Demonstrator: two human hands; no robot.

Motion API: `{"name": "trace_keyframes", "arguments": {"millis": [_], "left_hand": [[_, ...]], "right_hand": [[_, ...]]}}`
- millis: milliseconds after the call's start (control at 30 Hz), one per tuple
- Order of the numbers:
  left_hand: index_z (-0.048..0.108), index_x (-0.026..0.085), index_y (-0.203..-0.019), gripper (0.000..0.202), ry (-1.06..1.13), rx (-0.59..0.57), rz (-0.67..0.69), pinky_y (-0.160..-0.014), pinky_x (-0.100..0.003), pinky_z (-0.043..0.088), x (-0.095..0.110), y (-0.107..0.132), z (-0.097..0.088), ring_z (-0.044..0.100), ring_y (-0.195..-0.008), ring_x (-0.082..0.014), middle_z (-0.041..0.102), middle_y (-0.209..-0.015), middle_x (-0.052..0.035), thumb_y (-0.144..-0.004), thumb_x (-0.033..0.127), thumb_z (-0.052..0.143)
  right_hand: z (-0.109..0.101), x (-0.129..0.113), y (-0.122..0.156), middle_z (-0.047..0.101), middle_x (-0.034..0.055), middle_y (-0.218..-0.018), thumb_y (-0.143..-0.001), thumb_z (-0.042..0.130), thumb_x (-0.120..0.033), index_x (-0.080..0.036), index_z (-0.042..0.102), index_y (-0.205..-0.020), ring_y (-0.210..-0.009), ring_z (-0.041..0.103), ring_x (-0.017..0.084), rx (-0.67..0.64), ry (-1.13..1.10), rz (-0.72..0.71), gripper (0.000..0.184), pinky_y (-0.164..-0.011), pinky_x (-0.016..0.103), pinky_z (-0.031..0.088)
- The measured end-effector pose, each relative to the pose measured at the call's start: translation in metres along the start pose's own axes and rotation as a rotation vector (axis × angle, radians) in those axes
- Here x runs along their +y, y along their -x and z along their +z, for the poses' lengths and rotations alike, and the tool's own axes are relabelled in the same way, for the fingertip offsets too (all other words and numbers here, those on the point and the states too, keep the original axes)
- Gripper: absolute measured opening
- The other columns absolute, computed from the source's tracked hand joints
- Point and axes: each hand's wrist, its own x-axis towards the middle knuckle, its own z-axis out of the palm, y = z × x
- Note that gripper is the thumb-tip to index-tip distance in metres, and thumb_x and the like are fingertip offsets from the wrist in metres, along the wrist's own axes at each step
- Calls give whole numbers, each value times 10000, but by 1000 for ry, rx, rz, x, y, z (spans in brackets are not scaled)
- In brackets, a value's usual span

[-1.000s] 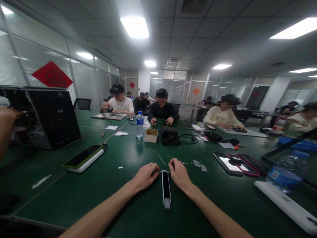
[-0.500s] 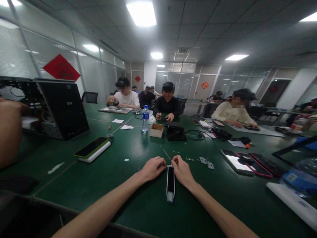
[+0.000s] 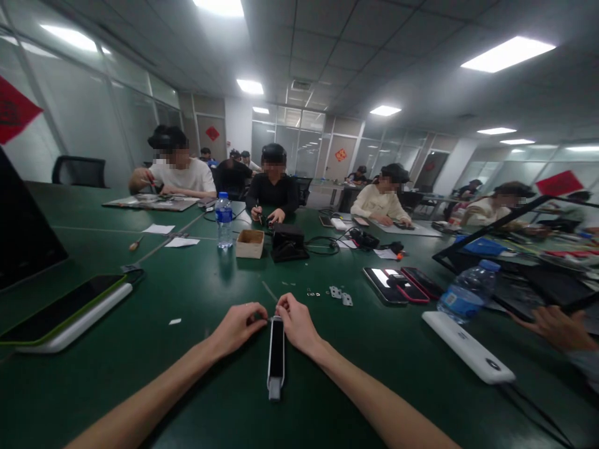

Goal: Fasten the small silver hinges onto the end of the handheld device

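A slim, long device point(image 3: 276, 352) with a black face, a pale rim and a grey near end lies on the green table in front of me. At its far end my left hand point(image 3: 243, 324) is closed, thumb and forefinger pinched together just left of the tip. Against the right side of that far end rests my right hand point(image 3: 297, 321), its fingers also pinched. Whatever is between the fingers is too small or hidden. Beyond the right hand lie several tiny metal bits point(image 3: 313, 293) and grey metal plates point(image 3: 340, 295).
Left is a green-rimmed phone on a white power bank point(image 3: 88, 324). Ahead stand a water bottle point(image 3: 224, 221), a small box point(image 3: 249, 244) and a black stand point(image 3: 287, 242). Phones point(image 3: 386, 285), another bottle point(image 3: 468, 290), a white power bank point(image 3: 468, 346) and another person's hand point(image 3: 556, 327) are right.
My view has turned to the right, so the table items appear further left and another person's hand shows at right. Both hands stay pinched at the device's far end.
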Motion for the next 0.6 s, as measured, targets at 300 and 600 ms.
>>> {"name": "trace_keyframes", "arguments": {"millis": [300,600], "left_hand": [[655,191,-904,136,35,-69,-88,-662,-199,443,6,8,12,607,-696,-129,698,-843,14,-799,142,583],[608,212,-995,216,-89,-61,-87,-695,-219,447,5,18,10,605,-788,-150,657,-951,-5,-799,127,574]], "right_hand": [[12,6,9,585,17,-732,-858,421,-206,-214,504,-779,-700,589,168,7,-42,-8,115,-621,256,459],[8,12,9,596,43,-773,-868,417,-252,-220,537,-777,-729,599,192,72,21,-55,154,-658,295,490]]}}
